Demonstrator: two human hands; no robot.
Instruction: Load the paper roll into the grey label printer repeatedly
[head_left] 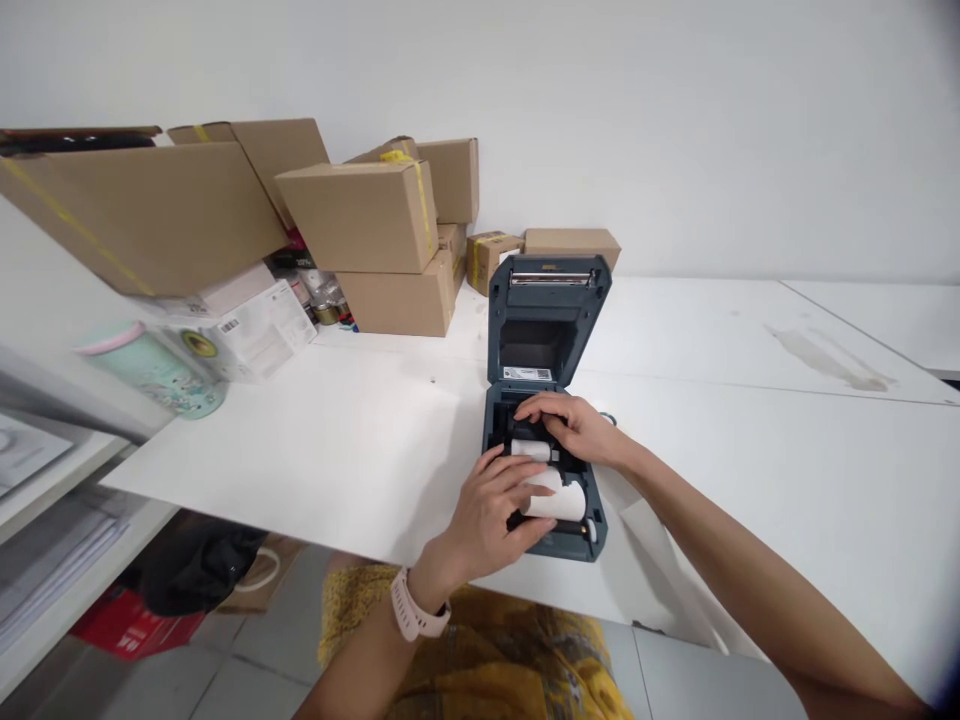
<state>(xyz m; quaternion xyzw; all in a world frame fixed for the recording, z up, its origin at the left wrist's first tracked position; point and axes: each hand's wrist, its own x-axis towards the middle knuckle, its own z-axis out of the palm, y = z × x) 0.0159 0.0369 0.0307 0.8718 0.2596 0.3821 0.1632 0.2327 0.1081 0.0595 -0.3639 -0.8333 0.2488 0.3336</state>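
A dark blue-grey printer [496, 318] sits on the white table with its lid raised. Inside its body are a white paper roll [564, 500] near the front and a smaller white roll [529, 450] behind it. My left hand [499, 510], with a pink watch band on the wrist, rests over the left side of the paper roll, its fingers spread. Over the rear of the open compartment, my right hand [574, 427] reaches in from the right with its fingers bent; what its fingertips touch is hidden in the dark interior.
Cardboard boxes [356, 215] are stacked at the back left of the table [360, 450], with a smaller box [574, 240] behind the printer. A mint tumbler [161, 375] stands beside a white box [266, 330] at left. White paper [667, 570] hangs over the front edge.
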